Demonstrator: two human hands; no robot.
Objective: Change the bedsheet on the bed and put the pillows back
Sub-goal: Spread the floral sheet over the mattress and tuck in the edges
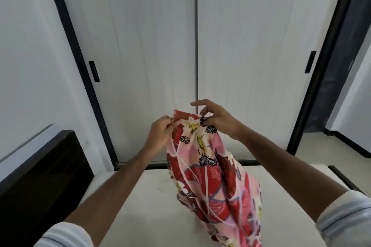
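Observation:
A red and pink floral bedsheet [212,178] hangs bunched in front of me, its lower part trailing down onto the bare white mattress [144,206]. My left hand [160,132] pinches the sheet's upper edge near its red corner. A short way to the right, my right hand [216,116] pinches the same edge between thumb and fingers, with the index finger raised. Both hands are held up above the mattress. No pillows are in view.
White sliding wardrobe doors [140,46] with black frames and handles stand just beyond the mattress. A dark wooden headboard [40,176] runs along the left side. At the right, the floor [321,146] leads to a doorway.

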